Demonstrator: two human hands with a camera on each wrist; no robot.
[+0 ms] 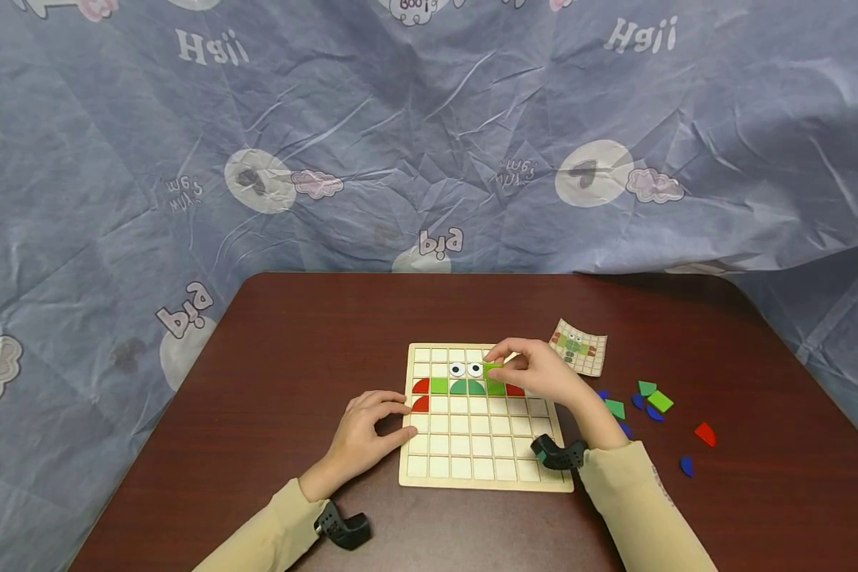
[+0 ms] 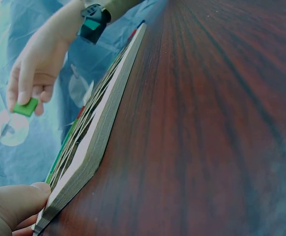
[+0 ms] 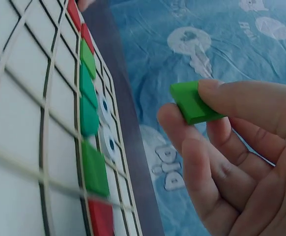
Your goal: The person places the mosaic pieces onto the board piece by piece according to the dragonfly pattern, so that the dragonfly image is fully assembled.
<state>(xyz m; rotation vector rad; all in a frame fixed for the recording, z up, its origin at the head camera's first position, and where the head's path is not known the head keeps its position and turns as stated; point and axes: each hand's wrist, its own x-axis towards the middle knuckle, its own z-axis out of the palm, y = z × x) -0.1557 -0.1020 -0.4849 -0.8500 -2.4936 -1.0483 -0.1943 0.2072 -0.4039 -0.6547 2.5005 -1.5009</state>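
Observation:
My right hand (image 1: 543, 369) pinches a green square tile (image 3: 194, 103) between thumb and fingertips, above the upper part of a pale wooden grid board (image 1: 465, 446). My left hand (image 1: 368, 429) rests its fingertips and thumb against the board's left edge. Set in the grid are two white eye pieces, one being the left eye piece (image 1: 457, 369). Below them runs a row with a red quarter-round piece (image 1: 421, 386), a light green square (image 1: 439, 385), two dark green rounded pieces (image 3: 88, 118), another light green square (image 3: 95, 167) and a red piece (image 3: 101, 216). A second red quarter-round (image 1: 420, 404) lies one row lower.
A small printed pattern card (image 1: 592, 355) lies beyond the board's upper right. To the right, several loose pieces are scattered on the dark wooden table (image 1: 314, 334), among them a green rectangle (image 1: 660, 401), a red piece (image 1: 705, 434) and a blue piece (image 1: 686, 466). A printed cloth (image 1: 429, 119) hangs behind.

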